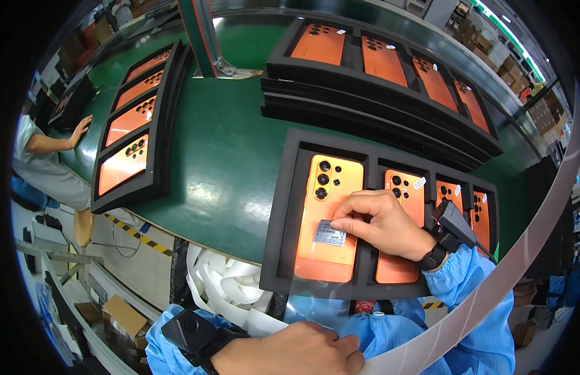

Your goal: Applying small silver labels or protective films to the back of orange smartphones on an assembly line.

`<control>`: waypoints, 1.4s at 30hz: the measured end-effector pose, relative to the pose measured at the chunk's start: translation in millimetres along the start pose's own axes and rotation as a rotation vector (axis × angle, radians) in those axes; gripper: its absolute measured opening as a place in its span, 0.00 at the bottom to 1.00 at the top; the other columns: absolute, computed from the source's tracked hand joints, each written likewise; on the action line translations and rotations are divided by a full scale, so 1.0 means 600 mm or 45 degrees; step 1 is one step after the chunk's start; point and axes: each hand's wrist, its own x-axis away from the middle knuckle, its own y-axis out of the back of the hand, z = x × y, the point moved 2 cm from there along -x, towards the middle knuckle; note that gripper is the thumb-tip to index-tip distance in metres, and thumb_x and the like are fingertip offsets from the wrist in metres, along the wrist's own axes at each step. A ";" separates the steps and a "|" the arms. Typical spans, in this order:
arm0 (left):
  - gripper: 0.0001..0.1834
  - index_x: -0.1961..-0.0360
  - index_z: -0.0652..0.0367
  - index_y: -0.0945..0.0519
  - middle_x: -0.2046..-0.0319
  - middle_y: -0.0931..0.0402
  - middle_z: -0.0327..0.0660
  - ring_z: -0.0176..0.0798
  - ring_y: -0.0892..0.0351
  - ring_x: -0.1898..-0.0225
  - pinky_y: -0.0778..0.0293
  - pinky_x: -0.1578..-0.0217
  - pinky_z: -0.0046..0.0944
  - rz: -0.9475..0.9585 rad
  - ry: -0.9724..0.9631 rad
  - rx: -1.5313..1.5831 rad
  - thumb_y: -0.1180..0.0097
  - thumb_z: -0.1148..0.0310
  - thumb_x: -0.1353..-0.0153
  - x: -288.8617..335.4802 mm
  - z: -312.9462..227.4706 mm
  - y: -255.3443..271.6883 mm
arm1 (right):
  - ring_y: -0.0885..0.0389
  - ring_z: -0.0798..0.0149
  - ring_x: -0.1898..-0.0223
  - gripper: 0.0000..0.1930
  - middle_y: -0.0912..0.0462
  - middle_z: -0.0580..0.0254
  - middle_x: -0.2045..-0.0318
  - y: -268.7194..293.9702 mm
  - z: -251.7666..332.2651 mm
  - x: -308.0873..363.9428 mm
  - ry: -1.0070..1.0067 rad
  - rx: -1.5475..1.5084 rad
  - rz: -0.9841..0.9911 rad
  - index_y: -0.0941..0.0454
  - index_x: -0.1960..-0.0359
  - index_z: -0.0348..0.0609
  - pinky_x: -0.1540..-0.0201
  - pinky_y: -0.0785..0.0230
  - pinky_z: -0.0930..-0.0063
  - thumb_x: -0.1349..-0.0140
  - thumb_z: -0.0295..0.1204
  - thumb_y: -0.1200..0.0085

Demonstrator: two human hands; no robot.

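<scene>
An orange phone (324, 253) lies back up in the left slot of a black foam tray (278, 250). On its lower back is a small silver-grey printed label (327, 235). The thumb and finger of my right hand (383, 222) pinch at the label's upper right edge. My left hand (290, 350) is low at the front edge, with its fingers curled. A long translucent strip (465, 325) runs from those fingers and curves up to the right; the fingertips are partly hidden. Clear film (318, 294) spans between the phone's lower end and my left hand.
More orange phones (399, 194) fill the tray's other slots. Behind stands a stack of foam trays (377, 103); another loaded tray (103, 159) sits at the left on the green table (221, 162). A co-worker's hand (82, 130) rests beyond it. White strips (230, 281) pile below the table edge.
</scene>
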 end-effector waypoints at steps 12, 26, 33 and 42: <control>0.06 0.78 0.64 0.28 0.77 0.30 0.44 0.45 0.26 0.77 0.31 0.77 0.41 -0.031 -0.019 -0.021 0.47 0.72 0.55 -0.002 0.000 0.000 | 0.22 0.72 0.73 0.05 0.19 0.63 0.75 0.005 0.007 -0.005 -0.012 0.039 0.067 0.20 0.71 0.36 0.71 0.30 0.79 0.44 0.26 0.39; 0.06 0.78 0.63 0.27 0.76 0.30 0.42 0.44 0.26 0.74 0.32 0.73 0.40 -0.019 0.026 -0.090 0.46 0.72 0.56 0.003 0.002 -0.015 | 0.22 0.68 0.74 0.05 0.19 0.61 0.75 0.006 0.027 -0.005 0.138 0.065 -0.005 0.20 0.72 0.36 0.72 0.31 0.77 0.45 0.25 0.39; 0.07 0.77 0.62 0.28 0.76 0.30 0.42 0.44 0.26 0.75 0.30 0.75 0.42 0.032 0.050 -0.054 0.45 0.71 0.57 0.004 0.001 -0.001 | 0.24 0.60 0.67 0.14 0.23 0.64 0.72 0.010 0.045 -0.003 0.504 0.695 -0.029 0.22 0.67 0.42 0.66 0.33 0.72 0.51 0.35 0.35; 0.09 0.75 0.61 0.32 0.78 0.32 0.43 0.43 0.28 0.80 0.32 0.79 0.39 -0.071 -0.006 -0.145 0.44 0.73 0.53 -0.007 -0.001 0.036 | 0.38 0.52 0.42 0.36 0.31 0.54 0.46 0.003 -0.009 -0.056 0.591 1.117 -0.409 0.27 0.48 0.47 0.40 0.43 0.51 0.52 0.61 0.46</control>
